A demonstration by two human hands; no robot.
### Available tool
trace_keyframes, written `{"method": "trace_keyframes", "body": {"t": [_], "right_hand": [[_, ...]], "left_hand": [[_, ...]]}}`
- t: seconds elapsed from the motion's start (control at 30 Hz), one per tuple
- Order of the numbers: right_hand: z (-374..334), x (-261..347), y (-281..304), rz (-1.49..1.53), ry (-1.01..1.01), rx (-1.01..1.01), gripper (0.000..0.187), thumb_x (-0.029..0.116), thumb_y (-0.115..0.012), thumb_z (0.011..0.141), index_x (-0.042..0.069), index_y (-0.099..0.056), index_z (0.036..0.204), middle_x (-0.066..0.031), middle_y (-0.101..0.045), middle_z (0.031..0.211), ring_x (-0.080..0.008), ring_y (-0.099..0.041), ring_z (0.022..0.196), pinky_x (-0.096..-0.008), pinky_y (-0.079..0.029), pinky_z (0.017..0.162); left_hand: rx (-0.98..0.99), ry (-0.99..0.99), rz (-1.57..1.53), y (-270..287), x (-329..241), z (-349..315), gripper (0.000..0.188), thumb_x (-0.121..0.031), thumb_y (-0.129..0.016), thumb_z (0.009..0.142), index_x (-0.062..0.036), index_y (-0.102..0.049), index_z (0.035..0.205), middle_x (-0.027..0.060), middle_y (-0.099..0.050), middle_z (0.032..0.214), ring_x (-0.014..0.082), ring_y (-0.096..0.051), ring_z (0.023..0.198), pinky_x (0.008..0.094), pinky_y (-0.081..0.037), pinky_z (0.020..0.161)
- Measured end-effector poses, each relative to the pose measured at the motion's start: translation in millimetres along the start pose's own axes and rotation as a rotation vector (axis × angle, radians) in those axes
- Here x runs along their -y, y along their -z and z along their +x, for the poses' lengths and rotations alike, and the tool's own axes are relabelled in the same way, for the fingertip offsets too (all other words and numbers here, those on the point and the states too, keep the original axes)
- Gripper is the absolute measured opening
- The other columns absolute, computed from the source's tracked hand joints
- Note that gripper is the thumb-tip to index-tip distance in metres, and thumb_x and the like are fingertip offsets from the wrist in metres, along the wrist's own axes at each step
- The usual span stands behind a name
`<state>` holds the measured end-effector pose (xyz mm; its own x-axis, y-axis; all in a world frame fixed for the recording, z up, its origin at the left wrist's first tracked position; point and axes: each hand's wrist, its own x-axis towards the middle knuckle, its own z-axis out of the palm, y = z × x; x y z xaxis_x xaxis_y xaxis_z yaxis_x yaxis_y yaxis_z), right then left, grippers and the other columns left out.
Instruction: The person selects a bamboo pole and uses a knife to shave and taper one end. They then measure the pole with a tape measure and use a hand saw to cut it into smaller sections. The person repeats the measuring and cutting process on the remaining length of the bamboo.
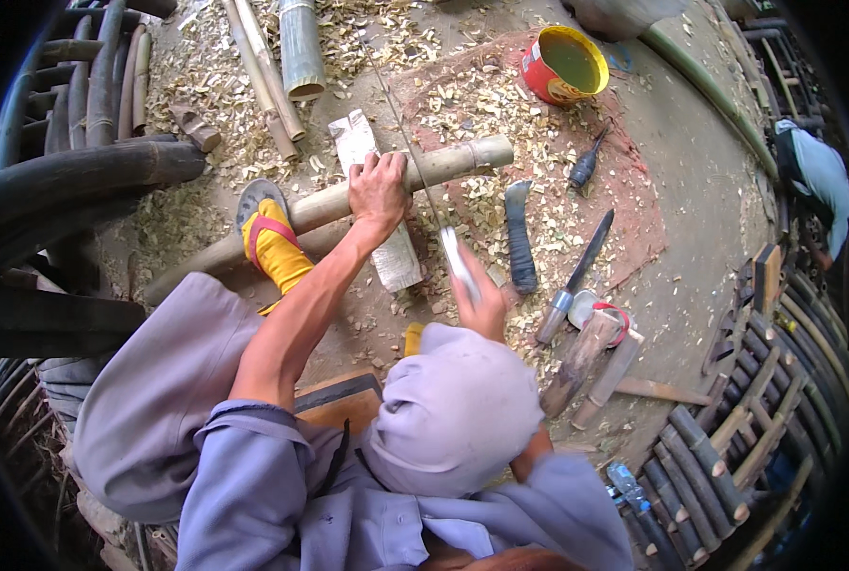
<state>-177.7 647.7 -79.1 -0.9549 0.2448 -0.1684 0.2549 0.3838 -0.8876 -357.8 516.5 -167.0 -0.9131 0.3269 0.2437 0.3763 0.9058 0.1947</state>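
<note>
My left hand [380,193] is wrapped over a pale bamboo pole [453,162], which lies slantwise across a whitish wooden block [398,259]. Close to the right of those fingers, the thin blade of a handsaw [400,124] crosses the pole. My right hand [482,303], slightly blurred, is closed around the saw's light handle. My left foot, in a yellow sock [278,257] and a flip-flop, rests against the pole. Whether the blade has cut into the bamboo cannot be made out.
A knife [578,276], a dark wrapped tool [519,238] and a dark pointed tool [589,164] lie among wood chips at right. Beyond stands a red-yellow bucket [565,65] of greenish liquid. Bamboo pieces [700,476] are stacked lower right. Another person [814,186] bends at far right.
</note>
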Motion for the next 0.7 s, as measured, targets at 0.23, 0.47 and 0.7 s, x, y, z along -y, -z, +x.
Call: {"method": "trace_keyframes", "body": {"t": [0.23,0.47,0.7], "right_hand": [[-132,-12,54,-0.120,-0.001,0.054,0.047,0.009,-0.063,0.085,0.003,-0.051,0.131,-0.0202,-0.064,0.110,-0.0227,-0.064,0.088,-0.0332,-0.050,0.075],[-56,-26,17,-0.179,0.015,0.062,0.045,0.008,-0.061,0.087,0.001,-0.051,0.130,-0.0199,-0.068,0.093,-0.0166,-0.062,0.059,-0.0301,-0.049,0.055],[-30,-25,0,0.021,0.134,-0.023,0.042,0.005,-0.063,0.085,0.001,-0.055,0.126,-0.0190,-0.067,0.095,-0.0186,-0.067,0.073,-0.0286,-0.051,0.063]], "left_hand": [[0.095,0.036,0.013,0,8,0,0.041,-0.018,-0.074,0.059,-0.0141,-0.058,0.096,0.0008,-0.062,0.092,0.0219,-0.056,0.096,0.0385,-0.044,0.076],[0.128,0.049,0.019,8,2,1,0.043,-0.015,-0.073,0.058,-0.0129,-0.059,0.099,0.0011,-0.061,0.094,0.0213,-0.056,0.097,0.0381,-0.044,0.080],[0.079,0.035,0.012,6,7,6,0.045,-0.016,-0.075,0.058,-0.0140,-0.059,0.100,0.0016,-0.062,0.092,0.0214,-0.056,0.096,0.0376,-0.044,0.080]]}}
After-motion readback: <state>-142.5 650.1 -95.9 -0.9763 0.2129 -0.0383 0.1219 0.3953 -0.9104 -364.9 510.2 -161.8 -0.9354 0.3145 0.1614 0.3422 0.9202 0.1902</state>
